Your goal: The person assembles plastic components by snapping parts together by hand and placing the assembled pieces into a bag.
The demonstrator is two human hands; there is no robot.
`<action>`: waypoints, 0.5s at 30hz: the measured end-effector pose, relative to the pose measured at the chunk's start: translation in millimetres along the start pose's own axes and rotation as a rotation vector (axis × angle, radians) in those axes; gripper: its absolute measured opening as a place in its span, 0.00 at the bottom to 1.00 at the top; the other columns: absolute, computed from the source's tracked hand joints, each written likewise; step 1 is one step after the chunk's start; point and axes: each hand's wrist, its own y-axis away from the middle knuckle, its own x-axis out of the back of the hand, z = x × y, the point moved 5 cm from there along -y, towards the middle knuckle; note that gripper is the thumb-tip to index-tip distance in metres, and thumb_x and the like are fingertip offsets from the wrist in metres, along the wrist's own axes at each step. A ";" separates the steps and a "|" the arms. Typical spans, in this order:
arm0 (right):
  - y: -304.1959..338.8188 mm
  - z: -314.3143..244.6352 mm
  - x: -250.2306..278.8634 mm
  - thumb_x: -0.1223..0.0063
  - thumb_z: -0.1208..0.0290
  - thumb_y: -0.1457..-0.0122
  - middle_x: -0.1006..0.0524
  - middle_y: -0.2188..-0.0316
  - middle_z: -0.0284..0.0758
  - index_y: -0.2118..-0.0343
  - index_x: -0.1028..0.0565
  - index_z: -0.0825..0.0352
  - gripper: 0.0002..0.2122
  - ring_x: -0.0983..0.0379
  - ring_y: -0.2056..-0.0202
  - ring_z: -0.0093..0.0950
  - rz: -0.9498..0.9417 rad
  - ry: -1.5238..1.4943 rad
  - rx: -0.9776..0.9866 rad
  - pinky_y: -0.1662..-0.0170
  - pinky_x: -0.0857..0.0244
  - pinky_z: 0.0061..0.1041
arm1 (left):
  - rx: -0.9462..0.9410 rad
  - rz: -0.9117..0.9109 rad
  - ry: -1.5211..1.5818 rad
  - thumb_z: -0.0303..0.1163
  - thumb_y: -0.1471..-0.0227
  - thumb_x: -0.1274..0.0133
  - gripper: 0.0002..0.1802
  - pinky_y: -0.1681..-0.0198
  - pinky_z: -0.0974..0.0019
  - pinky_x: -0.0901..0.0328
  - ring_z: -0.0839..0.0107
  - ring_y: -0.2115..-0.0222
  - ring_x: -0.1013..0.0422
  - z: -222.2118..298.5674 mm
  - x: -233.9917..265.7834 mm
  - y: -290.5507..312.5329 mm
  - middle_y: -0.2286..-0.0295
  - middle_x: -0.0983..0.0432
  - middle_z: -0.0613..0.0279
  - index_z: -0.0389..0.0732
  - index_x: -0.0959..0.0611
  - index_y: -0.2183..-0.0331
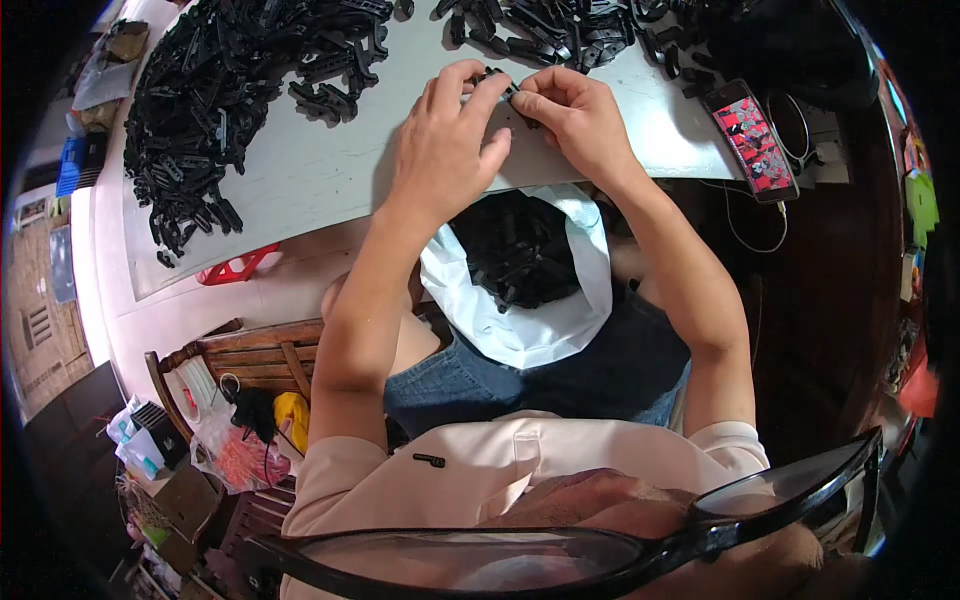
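Over the near part of the white table [330, 180], my two hands meet at a small black plastic part [512, 91]. My left hand [440, 150] curls its fingers over the part's left end, thumb held apart. At its other end, my right hand [588, 125] pinches it between thumb and forefinger. The fingers cover most of the part, so its full shape is hidden. Below the table edge, a white plastic bag [592, 240] lies open on my lap, with many black plastic parts [520, 255] inside.
A large heap of black plastic parts [210, 90] covers the table's left, and another pile [560, 30] lies beyond my hands. At the right stand a lit phone [755, 145] with a cable and a dark bag [800, 50]. A wooden bench [260, 355] is at lower left.
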 end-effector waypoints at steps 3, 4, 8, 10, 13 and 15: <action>-0.9 0.9 -12.3 0.36 0.69 0.38 0.19 0.73 0.28 0.61 0.17 0.70 0.09 0.28 0.71 0.16 -0.054 -0.127 -0.050 0.66 0.33 0.20 | -0.039 0.028 -0.114 0.30 0.52 0.34 0.26 0.48 0.54 0.30 0.54 0.50 0.28 -1.4 3.4 2.3 0.51 0.25 0.56 0.45 0.17 0.49; -1.0 -0.6 -15.2 0.37 0.68 0.37 0.19 0.73 0.28 0.62 0.17 0.70 0.09 0.28 0.71 0.16 -0.049 -0.101 -0.015 0.67 0.34 0.19 | -0.079 0.053 -0.169 0.31 0.53 0.33 0.25 0.50 0.53 0.29 0.54 0.51 0.28 -0.7 5.9 2.6 0.51 0.26 0.57 0.46 0.16 0.50; 1.4 -11.9 -23.5 0.41 0.65 0.35 0.18 0.72 0.31 0.64 0.15 0.69 0.11 0.26 0.72 0.18 -0.073 -0.052 0.045 0.67 0.32 0.23 | 0.071 -0.036 -0.203 0.31 0.54 0.32 0.22 0.54 0.53 0.29 0.56 0.56 0.27 -10.3 5.8 7.2 0.54 0.25 0.59 0.45 0.14 0.53; -10.9 -14.7 -11.1 0.41 0.65 0.35 0.18 0.68 0.33 0.63 0.15 0.67 0.10 0.24 0.72 0.22 0.083 0.118 0.270 0.67 0.30 0.25 | 0.144 0.070 -0.148 0.34 0.52 0.31 0.18 0.63 0.55 0.29 0.59 0.61 0.24 -14.3 10.1 7.7 0.62 0.24 0.59 0.44 0.12 0.57; -14.6 -23.9 -2.5 0.43 0.66 0.35 0.17 0.56 0.36 0.57 0.16 0.61 0.09 0.19 0.68 0.37 0.299 0.519 0.458 0.64 0.26 0.34 | 0.249 0.195 0.072 0.34 0.49 0.31 0.14 0.69 0.64 0.32 0.68 0.75 0.28 -23.2 22.2 7.4 0.72 0.23 0.61 0.41 0.10 0.59; -23.4 -20.8 -3.9 0.43 0.66 0.35 0.18 0.53 0.35 0.51 0.19 0.59 0.11 0.18 0.63 0.42 0.363 0.804 0.598 0.61 0.23 0.38 | 0.253 0.226 0.136 0.35 0.46 0.31 0.14 0.72 0.67 0.35 0.72 0.78 0.30 -23.1 25.4 5.1 0.76 0.22 0.61 0.40 0.10 0.59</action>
